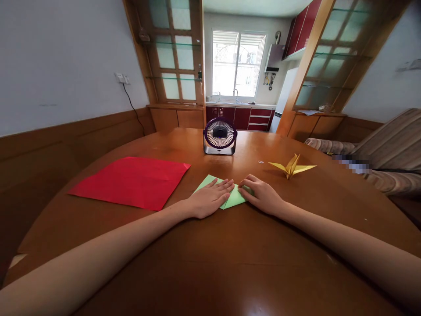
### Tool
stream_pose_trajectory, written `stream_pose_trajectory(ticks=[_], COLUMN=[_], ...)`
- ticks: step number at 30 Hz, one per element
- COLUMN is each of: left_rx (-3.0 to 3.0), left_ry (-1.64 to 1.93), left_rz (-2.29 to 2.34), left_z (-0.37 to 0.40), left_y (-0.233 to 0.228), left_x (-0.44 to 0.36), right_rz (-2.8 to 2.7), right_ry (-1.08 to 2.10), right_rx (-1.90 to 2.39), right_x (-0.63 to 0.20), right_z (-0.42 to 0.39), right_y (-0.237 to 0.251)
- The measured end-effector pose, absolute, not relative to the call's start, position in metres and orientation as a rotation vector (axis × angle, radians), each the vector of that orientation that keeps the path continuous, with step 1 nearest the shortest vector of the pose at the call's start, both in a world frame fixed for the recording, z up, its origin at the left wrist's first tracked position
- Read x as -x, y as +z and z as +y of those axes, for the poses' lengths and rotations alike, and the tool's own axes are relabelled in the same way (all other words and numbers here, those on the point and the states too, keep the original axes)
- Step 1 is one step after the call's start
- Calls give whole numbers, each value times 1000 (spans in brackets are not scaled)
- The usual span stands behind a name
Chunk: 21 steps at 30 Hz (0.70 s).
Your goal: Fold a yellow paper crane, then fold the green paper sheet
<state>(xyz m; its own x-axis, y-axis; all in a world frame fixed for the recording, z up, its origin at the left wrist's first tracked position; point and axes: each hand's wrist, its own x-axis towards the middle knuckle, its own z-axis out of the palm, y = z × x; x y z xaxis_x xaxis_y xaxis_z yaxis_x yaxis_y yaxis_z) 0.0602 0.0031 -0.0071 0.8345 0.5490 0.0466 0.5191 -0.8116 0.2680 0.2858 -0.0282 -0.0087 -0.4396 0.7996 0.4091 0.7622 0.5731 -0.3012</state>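
Observation:
A folded piece of light green paper [233,201] lies on the table under both hands. Flat across its left part rests my left hand [210,197], fingers stretched out and slightly apart. At the paper's right side, my right hand [261,194] has its fingers curled, with thumb and fingertips together on the paper near a fold. The right end of the paper is hidden beneath that hand. A large sheet of red paper [134,182] lies to the left. Beyond my right hand stands a folded yellow paper crane [291,167] with its wings spread.
A small purple and black fan [220,135] stands upright at the far middle of the brown wooden table [217,263]. A striped padded chair [391,145] is at the right. Behind the table are wooden cabinets with glass shelves and a kitchen with a window [238,63].

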Motion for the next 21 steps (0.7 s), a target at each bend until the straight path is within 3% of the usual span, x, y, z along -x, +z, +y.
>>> stream_pose_trajectory(ticks=[21], left_rx=[-2836], left_ry=[148], left_rz=[807], left_z=[3], left_y=[-10], left_x=[-60], right_rz=[-2329], right_ry=[40], right_rx=[1241], right_x=[-287], right_z=[-25], right_y=[-11])
